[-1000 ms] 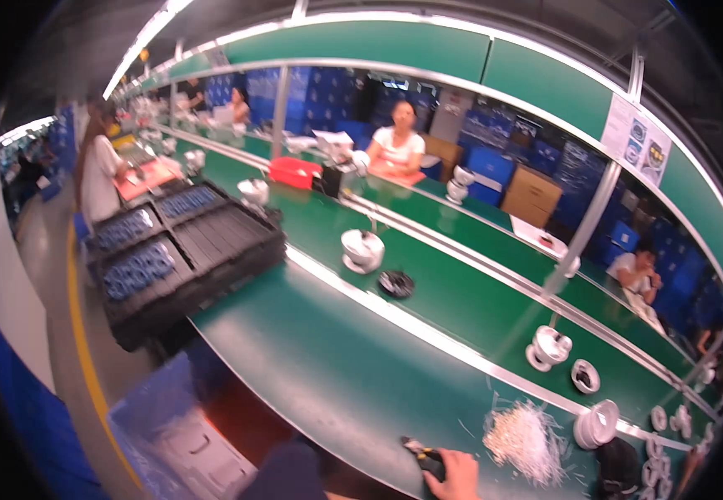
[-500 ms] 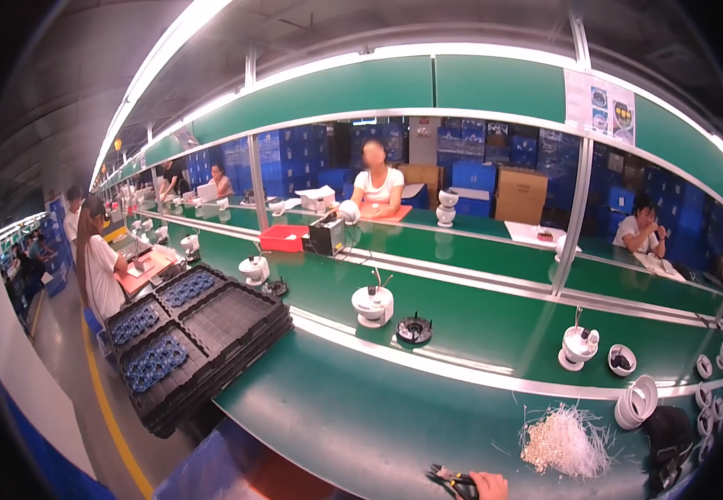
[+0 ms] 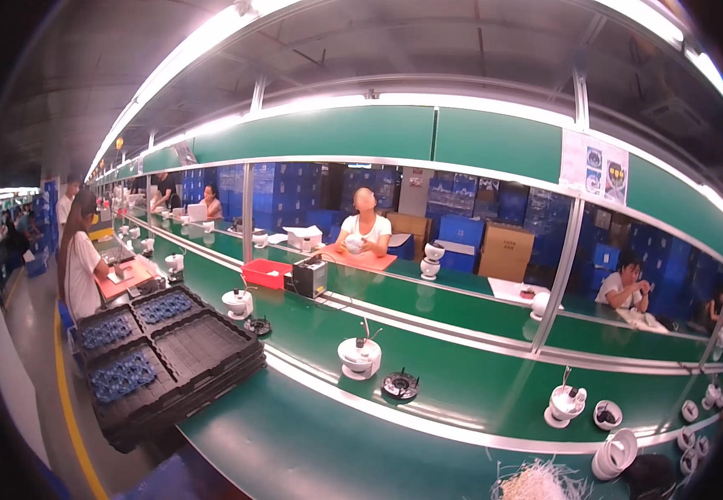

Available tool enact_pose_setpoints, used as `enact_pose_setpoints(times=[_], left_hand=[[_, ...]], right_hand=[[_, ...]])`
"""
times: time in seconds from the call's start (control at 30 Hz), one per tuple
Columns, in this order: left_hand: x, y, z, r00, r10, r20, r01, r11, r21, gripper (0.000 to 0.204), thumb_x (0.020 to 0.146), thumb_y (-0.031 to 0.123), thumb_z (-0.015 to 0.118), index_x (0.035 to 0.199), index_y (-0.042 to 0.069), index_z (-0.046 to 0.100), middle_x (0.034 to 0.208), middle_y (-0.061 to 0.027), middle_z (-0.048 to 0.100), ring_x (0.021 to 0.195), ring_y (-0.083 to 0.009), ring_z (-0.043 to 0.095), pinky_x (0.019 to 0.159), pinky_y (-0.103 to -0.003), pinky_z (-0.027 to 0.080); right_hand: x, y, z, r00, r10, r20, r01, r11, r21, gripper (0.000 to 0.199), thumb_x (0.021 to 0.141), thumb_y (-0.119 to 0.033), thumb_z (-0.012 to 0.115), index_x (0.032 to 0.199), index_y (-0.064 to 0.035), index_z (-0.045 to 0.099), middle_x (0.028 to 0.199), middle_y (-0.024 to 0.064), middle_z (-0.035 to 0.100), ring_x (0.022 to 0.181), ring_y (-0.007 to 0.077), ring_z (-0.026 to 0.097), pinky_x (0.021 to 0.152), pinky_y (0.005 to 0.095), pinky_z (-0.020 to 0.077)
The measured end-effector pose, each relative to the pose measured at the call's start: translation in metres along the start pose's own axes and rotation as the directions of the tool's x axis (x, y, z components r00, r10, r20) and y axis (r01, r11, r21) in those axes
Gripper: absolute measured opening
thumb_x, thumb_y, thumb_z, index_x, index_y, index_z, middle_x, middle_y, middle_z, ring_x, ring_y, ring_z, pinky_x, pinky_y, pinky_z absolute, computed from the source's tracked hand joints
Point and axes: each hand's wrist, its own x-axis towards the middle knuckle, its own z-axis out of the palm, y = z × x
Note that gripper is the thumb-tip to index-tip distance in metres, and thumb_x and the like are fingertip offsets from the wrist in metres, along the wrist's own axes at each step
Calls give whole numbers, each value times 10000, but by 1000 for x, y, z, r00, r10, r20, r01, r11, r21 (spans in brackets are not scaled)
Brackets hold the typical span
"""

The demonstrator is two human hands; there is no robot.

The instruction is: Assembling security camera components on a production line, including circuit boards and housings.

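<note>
Neither hand shows in view, so their state cannot be told; nearest the lower edge, a pale bundle of thin wires (image 3: 536, 482) lies on the green surface (image 3: 311, 442), beside stacked white rings (image 3: 615, 454)

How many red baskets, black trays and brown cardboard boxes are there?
Red basket: 1
Stacks of black trays: 1 stack, four trays showing on top
Brown cardboard boxes: 2, the second behind a seated person
Total: 4
Neither of the wearer's hands is in view.
</note>
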Motion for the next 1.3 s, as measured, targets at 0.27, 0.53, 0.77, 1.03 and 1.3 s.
enact_pose_setpoints(times=[0.27,0.53,0.77,1.03,1.3], left_hand=[[7,18,-21,996,31,81,-33,999,31,384,744,126,521,1105,14,453,1125,-175,484,986,-285,505,884,-393,358],[-36,67,6,967,-14,256,35,996,-78,486,781,192,509,1209,4,376,1204,-171,437,1026,-281,490,921,-409,326],[25,207,-117,806,367,464,10,776,-631,299,721,-1,364,994,-5,484,849,-92,574,589,-111,563,435,-215,468],[175,178,-117,652,509,-562,-420,859,292,113,630,6,433,667,47,532,643,-108,571,591,-266,560,541,-369,444],[188,182,-124,772,194,-605,-369,912,-178,174,653,-5,387,690,12,556,588,-103,591,557,-220,582,562,-313,461]], right_hand=[[-25,5,-1,904,422,65,-388,751,534,216,816,-316,435,780,-104,422,653,27,415,589,163,389,533,294,332],[-89,4,-37,751,568,337,-529,213,821,194,765,-243,490,876,-104,411,654,31,417,580,158,406,518,282,348],[10,21,-47,927,159,341,-366,594,716,438,640,-47,592,1054,-36,447,818,77,481,727,188,456,647,291,372],[69,-85,18,932,-334,140,361,878,-315,403,590,-69,626,981,-48,533,880,150,539,823,341,500,750,389,406],[65,-64,17,880,-404,250,451,876,-170,445,558,-108,672,979,-40,542,909,147,543,827,344,493,733,413,406]])
